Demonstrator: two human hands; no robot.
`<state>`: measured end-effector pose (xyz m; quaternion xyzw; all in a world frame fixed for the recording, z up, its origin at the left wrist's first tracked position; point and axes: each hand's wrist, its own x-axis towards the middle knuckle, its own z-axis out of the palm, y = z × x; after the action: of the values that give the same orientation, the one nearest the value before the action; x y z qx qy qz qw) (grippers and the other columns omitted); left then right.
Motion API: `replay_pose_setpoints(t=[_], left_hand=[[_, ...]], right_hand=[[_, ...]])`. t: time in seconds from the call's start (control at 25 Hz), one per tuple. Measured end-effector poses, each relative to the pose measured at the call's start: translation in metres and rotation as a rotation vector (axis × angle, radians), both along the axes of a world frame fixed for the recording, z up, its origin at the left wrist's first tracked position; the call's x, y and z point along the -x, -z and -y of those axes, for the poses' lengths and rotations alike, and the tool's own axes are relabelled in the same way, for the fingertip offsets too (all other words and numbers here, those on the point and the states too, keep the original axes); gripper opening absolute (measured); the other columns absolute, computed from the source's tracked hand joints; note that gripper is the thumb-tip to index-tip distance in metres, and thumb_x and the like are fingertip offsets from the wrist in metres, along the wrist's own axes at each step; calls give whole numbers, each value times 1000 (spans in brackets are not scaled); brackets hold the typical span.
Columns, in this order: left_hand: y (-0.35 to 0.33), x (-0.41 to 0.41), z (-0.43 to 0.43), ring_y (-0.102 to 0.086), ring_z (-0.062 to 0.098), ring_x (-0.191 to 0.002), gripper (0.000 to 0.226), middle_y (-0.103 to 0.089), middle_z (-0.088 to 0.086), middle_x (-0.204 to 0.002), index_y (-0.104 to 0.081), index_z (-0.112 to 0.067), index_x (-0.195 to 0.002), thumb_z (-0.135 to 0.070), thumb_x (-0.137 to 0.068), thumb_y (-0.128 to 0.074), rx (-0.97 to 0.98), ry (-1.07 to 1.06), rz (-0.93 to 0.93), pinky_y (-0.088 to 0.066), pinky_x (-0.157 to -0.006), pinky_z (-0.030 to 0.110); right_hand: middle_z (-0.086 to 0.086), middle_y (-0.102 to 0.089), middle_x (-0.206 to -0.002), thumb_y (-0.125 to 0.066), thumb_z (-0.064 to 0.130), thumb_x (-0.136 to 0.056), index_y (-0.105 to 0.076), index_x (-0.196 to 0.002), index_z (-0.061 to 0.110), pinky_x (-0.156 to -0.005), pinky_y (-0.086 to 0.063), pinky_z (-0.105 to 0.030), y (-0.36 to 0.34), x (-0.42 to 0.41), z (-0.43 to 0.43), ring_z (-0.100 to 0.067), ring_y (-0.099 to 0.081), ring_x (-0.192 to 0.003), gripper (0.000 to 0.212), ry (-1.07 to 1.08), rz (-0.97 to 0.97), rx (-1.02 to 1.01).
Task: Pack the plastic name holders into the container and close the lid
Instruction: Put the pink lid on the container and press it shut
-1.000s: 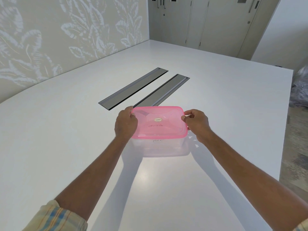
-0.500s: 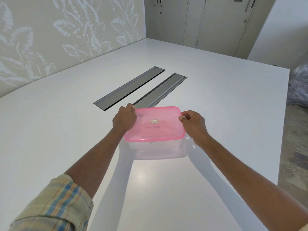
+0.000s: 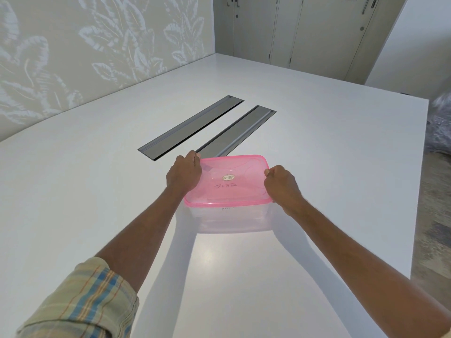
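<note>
Your container (image 3: 231, 219) sits on the bench (image 3: 97, 191) straight ahead of you, just on the near side of two grey slots (image 3: 190, 128). The pink lid (image 3: 231, 189) lies flat on top, its long axis running left to right. Your hands bracket its short ends. The left hand (image 3: 183, 175) curls its grip over the far-left corner of the rim, and the right hand (image 3: 280, 185) curls its grip over the right edge. The near rim lies untouched between your wrists, so that side likely wants pressing next. The name holders cannot be made out through the wall.
</note>
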<state>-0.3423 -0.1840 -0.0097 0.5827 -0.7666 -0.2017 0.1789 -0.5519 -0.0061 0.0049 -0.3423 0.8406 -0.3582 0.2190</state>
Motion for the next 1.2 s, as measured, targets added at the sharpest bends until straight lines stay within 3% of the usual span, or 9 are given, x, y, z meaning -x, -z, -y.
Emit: replay_pose_setpoints(t=[0.08,0.2,0.4,0.52,0.64,0.8,1.0,1.2], left_hand=[[1,0,0,-51,36,-93,40,-50,9,-103,-57,-23,-121,-43,-112,-24,2,-12,-2,-37,-85,40],[2,1,-1,-51,36,-91,41,-50,8,-102,-57,-23,-119,-45,-111,-23,13,-23,1,-37,-84,40],[4,1,0,-51,37,-90,40,-51,8,-99,-57,-20,-113,-45,-111,-25,24,-25,-1,-38,-83,40],[4,1,0,-52,37,-89,39,-53,9,-99,-57,-21,-113,-44,-111,-25,39,-15,10,-40,-83,40],[3,2,0,-52,36,-87,39,-51,8,-98,-56,-20,-112,-43,-112,-25,60,-7,34,-39,-80,39],[3,1,-1,-52,36,-85,38,-51,8,-97,-56,-21,-112,-44,-112,-26,81,1,43,-39,-79,39],[4,2,1,-53,36,-85,38,-52,7,-97,-56,-23,-110,-44,-111,-25,74,1,38,-38,-80,39],[5,2,1,-54,36,-86,38,-53,6,-97,-57,-23,-113,-43,-111,-25,83,-3,36,-38,-81,39]], right_hand=[[-17,-67,-106,-36,29,-110,-54,-113,2,-83,-56,-49,4,-9,-4,-41,-64,-94,32,19,-101,-6],[-20,-65,-90,-30,29,-112,-46,-103,4,-69,-47,-43,8,-19,-11,-43,-59,-78,31,16,-270,1],[-22,-66,-90,-32,31,-112,-47,-107,1,-71,-58,-56,6,-14,-11,-48,-67,-80,34,-6,-222,8],[-16,-66,-88,-31,34,-112,-46,-103,7,-68,-50,-42,9,-14,-8,-45,-68,-85,33,11,-358,-56],[-13,-68,-102,-31,36,-111,-49,-111,11,-71,-39,-40,8,-8,3,-42,-67,-94,31,-25,-502,-97],[-13,-62,-117,-29,51,-110,-50,-126,13,-75,-41,-44,1,1,30,-43,-65,-103,47,-147,-534,-102],[-15,-64,-111,-24,57,-107,-59,-115,15,-78,-42,-44,-1,16,70,-42,-63,-102,55,-214,-554,-117],[-17,-69,-117,-21,54,-104,-71,-110,16,-83,-42,-43,-3,33,101,-38,-60,-103,63,-251,-518,-243]])
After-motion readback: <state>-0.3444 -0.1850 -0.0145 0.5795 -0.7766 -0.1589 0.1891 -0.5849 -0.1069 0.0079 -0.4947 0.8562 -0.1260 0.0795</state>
